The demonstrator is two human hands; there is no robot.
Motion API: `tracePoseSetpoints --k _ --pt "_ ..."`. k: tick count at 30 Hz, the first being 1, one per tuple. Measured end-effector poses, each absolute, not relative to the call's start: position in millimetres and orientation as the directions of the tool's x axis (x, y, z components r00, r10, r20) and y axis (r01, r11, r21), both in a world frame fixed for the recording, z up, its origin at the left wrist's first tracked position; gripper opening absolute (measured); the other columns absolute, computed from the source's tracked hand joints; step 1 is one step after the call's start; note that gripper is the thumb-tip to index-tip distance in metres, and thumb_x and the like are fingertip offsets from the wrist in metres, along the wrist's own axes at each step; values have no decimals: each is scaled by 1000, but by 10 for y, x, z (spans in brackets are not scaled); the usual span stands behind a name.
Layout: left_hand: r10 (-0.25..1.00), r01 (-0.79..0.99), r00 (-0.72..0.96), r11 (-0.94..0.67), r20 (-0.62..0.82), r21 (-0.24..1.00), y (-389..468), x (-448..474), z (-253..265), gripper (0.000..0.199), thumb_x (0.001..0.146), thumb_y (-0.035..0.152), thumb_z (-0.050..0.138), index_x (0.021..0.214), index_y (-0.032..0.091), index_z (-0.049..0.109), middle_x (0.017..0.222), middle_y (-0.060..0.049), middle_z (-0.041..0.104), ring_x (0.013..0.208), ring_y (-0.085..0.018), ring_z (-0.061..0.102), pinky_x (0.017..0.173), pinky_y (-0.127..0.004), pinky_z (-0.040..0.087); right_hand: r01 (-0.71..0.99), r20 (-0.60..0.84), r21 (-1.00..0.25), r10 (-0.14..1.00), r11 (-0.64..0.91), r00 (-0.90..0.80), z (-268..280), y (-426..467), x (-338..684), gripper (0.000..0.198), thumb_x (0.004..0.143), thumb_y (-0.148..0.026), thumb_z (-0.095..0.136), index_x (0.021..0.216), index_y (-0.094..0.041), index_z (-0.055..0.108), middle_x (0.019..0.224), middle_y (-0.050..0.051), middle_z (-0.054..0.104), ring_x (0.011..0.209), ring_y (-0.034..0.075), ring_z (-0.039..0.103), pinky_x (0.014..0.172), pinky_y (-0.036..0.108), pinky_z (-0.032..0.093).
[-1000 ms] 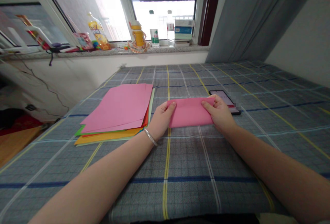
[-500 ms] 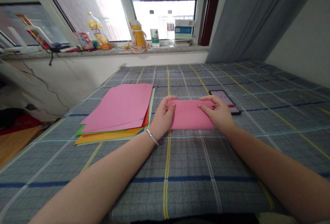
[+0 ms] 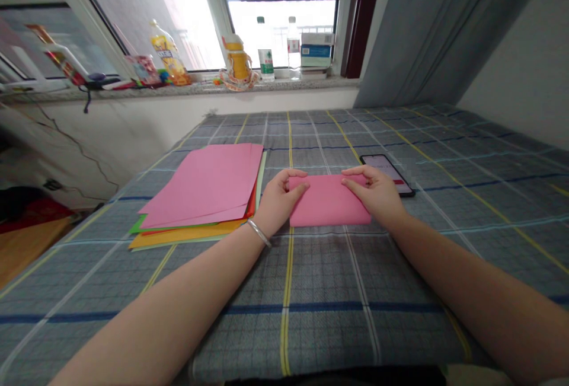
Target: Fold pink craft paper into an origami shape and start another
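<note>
Pink paper (image 3: 330,203) spans left grip (image 3: 279,199) to right grip (image 3: 380,195).

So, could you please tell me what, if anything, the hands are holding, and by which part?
A small pink paper, held near its far corners: the left hand at the left one, the right hand at the right.

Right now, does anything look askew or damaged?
Mildly: the paper stack on the left is askew, its orange paper jutting past the pink sheets on top. The held pink paper shows no visible tear.
</note>
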State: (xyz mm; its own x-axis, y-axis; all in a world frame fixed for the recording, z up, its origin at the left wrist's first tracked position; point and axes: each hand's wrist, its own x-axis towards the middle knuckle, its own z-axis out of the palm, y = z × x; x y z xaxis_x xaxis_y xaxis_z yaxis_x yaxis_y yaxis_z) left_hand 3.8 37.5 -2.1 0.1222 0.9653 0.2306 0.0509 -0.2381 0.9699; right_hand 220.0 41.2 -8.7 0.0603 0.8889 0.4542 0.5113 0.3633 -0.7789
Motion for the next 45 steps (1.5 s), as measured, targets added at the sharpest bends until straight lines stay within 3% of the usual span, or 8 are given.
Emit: tracePoseSetpoints --k 3,10,18,24,27,31,39,45 --pt "970 112 124 -224 210 968 394 34 -41 26 75 30 67 98 18 61 69 3 60 55 -9 51 50 -19 37 605 451 -724 891 332 50 -55 416 2226 20 76 -39 68 88 -24 72 80 2 71 69 19 61 66 34 46" --pt "974 501 127 -227 189 835 557 -91 -121 27 72 37 69 91 18 73 63 0 62 54 -12 49 50 -23 33 695 333 -649 937 308 -104 -63 475 2283 12 76 -33 66 82 -23 70 81 2 71 73 19 63 66 32 46" --pt "964 649 242 -247 113 719 698 -174 -226 22 75 37 65 84 20 76 75 -3 72 67 -17 61 59 -27 41 752 186 -602 963 270 -196 -166 632 2310 13 75 -32 64 77 -22 73 68 1 68 66 17 61 58 29 42" --pt "946 686 302 -300 116 663 706 -168 -188 18 78 32 62 85 21 75 81 -3 73 75 -19 64 66 -29 46 798 185 -524 954 298 -235 -172 705 2314 11 76 -29 65 77 -21 73 72 3 70 69 19 63 62 30 44" --pt "913 720 366 -402 182 567 678 -143 -158 14 79 24 61 82 21 75 83 -4 71 79 -19 64 73 -30 47 805 171 -497 946 324 -275 -177 727 2321 9 75 -28 66 76 -22 73 77 3 72 72 19 64 64 31 45" --pt "860 731 446 -510 248 453 659 -118 -142 15 81 17 57 81 17 73 82 -6 64 78 -18 61 78 -31 49 801 147 -515 952 304 -267 -170 739 2325 8 75 -28 67 74 -22 72 76 3 72 71 19 64 63 30 45" --pt "810 700 518 -587 275 407 694 -130 -173 24 83 9 50 87 16 72 86 -6 59 81 -16 59 84 -31 49 778 131 -554 954 297 -271 -187 759 2336 5 74 -25 67 73 -22 71 75 2 72 70 19 65 62 30 46" --pt "580 570 732 -809 356 145 723 -130 -194 31 91 12 46 105 23 71 96 -7 63 92 -18 54 90 -33 44 779 148 -528 940 338 -308 -222 785 2362 9 76 -26 65 77 -23 73 75 1 70 72 18 63 65 30 46"
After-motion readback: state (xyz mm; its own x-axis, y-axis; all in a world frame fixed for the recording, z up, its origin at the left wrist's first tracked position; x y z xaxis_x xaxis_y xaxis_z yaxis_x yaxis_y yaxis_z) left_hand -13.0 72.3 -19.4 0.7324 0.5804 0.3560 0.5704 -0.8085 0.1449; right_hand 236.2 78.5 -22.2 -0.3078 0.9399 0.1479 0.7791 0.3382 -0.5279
